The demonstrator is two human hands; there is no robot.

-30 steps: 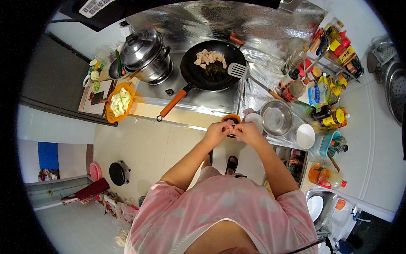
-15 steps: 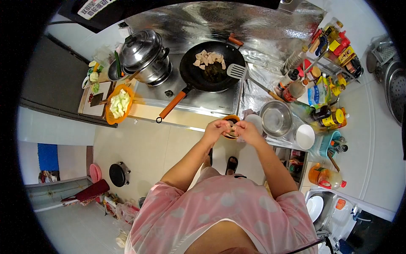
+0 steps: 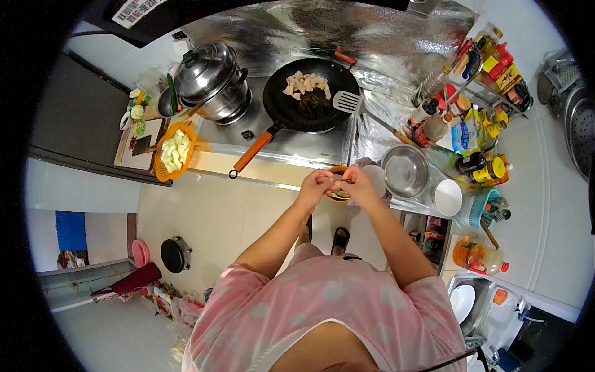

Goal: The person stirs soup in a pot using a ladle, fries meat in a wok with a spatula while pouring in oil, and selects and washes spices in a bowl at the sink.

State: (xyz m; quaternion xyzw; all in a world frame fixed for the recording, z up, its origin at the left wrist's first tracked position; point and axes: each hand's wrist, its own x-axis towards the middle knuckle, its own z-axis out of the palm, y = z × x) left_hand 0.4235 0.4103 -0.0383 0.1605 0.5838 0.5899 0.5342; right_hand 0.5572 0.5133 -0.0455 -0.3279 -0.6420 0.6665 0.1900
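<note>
My left hand (image 3: pixel 318 185) and my right hand (image 3: pixel 359 185) meet above a small orange-rimmed container (image 3: pixel 339 197) near the counter's front edge. The fingers of both are closed in a pinch around something small, too small to name. A white round dish (image 3: pixel 374 178) stands just right of my right hand, with a steel bowl (image 3: pixel 405 172) beside it. Behind my hands, a black wok (image 3: pixel 279 102) holds pale chunks (image 3: pixel 305 84) and something dark. A slotted spatula (image 3: pixel 347 102) rests across the wok's right rim.
A lidded steel pot (image 3: pixel 214 80) stands on the stove's left burner. An orange basket (image 3: pixel 162 166) of pale cut vegetable is left of it, near a cutting board (image 3: pixel 134 160). On the right are a white bowl (image 3: pixel 447 198), bottles (image 3: pixel 432 131) and a sink (image 3: pixel 481 304).
Both hands have stayed over the container, and their fingers have shifted slightly. The fingertips, a little apart half a second ago, are now closer together. The wok and spatula look unchanged.
</note>
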